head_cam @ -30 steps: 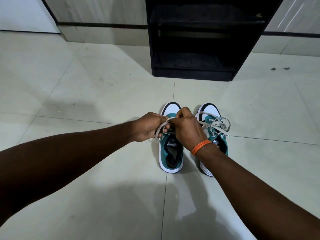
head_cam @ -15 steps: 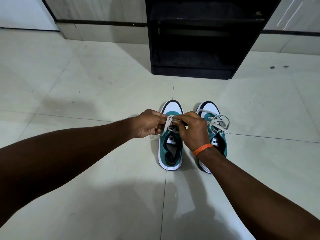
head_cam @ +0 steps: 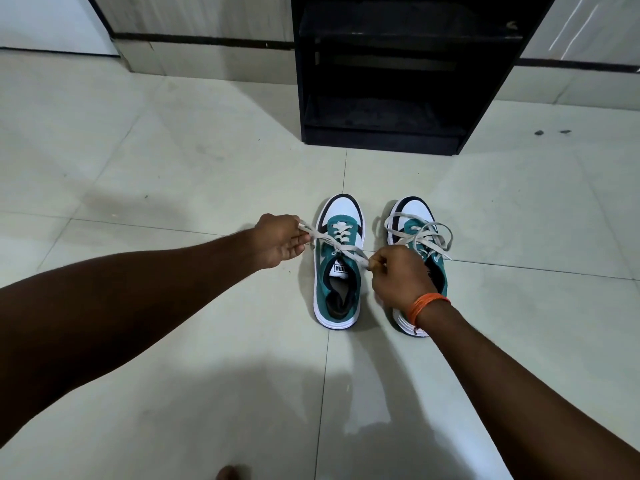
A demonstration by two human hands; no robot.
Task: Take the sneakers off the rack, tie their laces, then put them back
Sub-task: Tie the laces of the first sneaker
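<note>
Pulling both lace ends (head_cam: 337, 244) outward across the left-hand sneaker (head_cam: 337, 265), that's the action right now, and the lace runs taut from one fist to the other over the tongue. The left hand (head_cam: 278, 242) has its fingers pressed together on one end, out beyond the shoe's outer edge. The right hand (head_cam: 398, 277) pinches the other end low between the two shoes, an orange band (head_cam: 427, 306) on its wrist.

Both sneakers sit side by side on the pale tiled floor (head_cam: 173, 168), toes pointing at the black rack (head_cam: 391, 74), which stands well apart in front of them. The right-hand sneaker (head_cam: 420, 244) shows a loose spread of loops over its upper, and whether that counts as a finished bow is hard to tell from here.

To do this step well, I'd say the pull wants to be even on both sides, so the crossing settles flat at the top eyelets rather than skewing toward one hand. Keeping tension while one hand shifts to form a loop looks like the tricky bit; let go too early and the crossing could slacken. This shoe could also slide on the smooth tile under a lopsided tug.
</note>
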